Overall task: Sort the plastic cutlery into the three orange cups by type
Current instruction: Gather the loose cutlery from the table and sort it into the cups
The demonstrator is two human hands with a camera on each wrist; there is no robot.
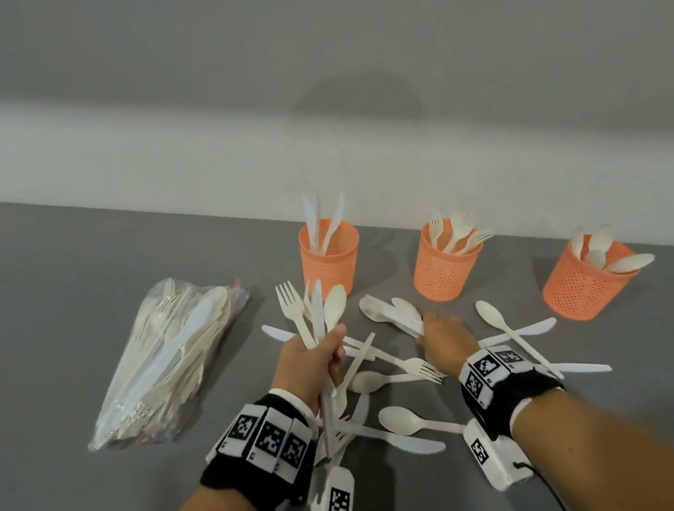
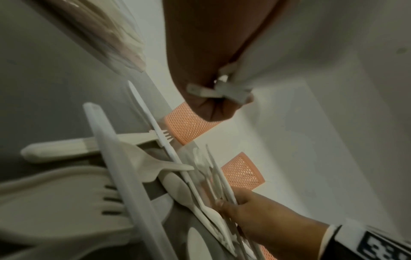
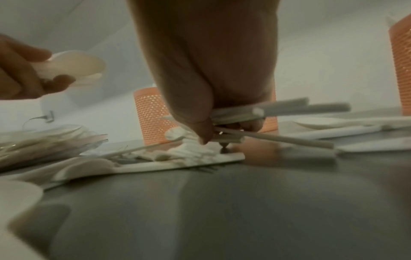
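Three orange mesh cups stand along the wall: the left cup [image 1: 330, 252] holds knives, the middle cup [image 1: 445, 261] holds forks, the right cup [image 1: 584, 278] holds spoons. My left hand [image 1: 318, 356] grips a mixed bunch of cutlery [image 1: 313, 308] upright: a fork, knives and a spoon. My right hand [image 1: 444, 333] grips a bundle of spoons [image 1: 394, 312] low over the table; in the right wrist view its fingers [image 3: 205, 130] clamp several handles [image 3: 289, 107]. Loose cutlery [image 1: 402, 418] lies scattered between both wrists.
A clear plastic bag of cutlery [image 1: 170, 363] lies at the left on the grey table [image 1: 41, 282]. A white wall [image 1: 397, 147] runs close behind the cups. More knives and a spoon [image 1: 512, 328] lie to the right of my right hand.
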